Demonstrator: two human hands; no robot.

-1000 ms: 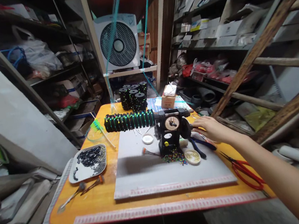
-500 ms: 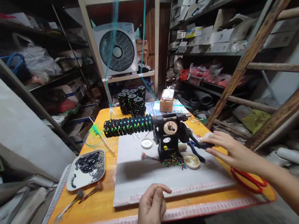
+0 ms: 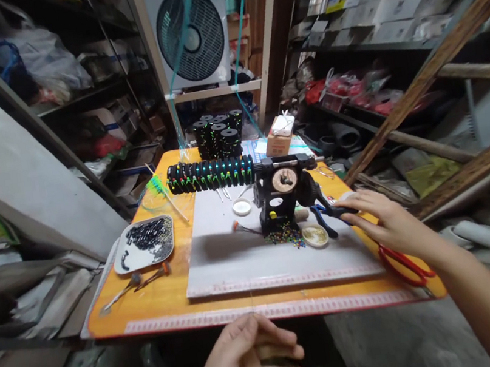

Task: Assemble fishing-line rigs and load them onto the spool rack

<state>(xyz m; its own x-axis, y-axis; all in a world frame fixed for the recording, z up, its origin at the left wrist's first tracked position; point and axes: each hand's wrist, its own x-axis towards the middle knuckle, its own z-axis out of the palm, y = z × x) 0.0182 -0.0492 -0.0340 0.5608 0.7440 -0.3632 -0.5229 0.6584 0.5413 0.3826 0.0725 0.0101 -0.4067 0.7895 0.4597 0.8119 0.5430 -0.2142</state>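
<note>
My right hand is closed on the black crank handle of a small black winding machine. From the machine a black ribbed roll wound with coloured beads and green thread sticks out to the left. My left hand is in front of the table's near edge, thumb and fingertips pinched together; a faint thin thread rises from them. Beside the machine's base lie loose coloured beads, a small dish of gold beads and blue-black pliers.
A white tray of black pieces and two brushes are at the left. Red-handled scissors lie at the right edge. More black rolls, a small box and a fan are behind.
The view has tilted down. My left hand has drawn back toward me, off the table's near edge. My right hand stays on the crank handle. The beaded roll looks slightly turned.
</note>
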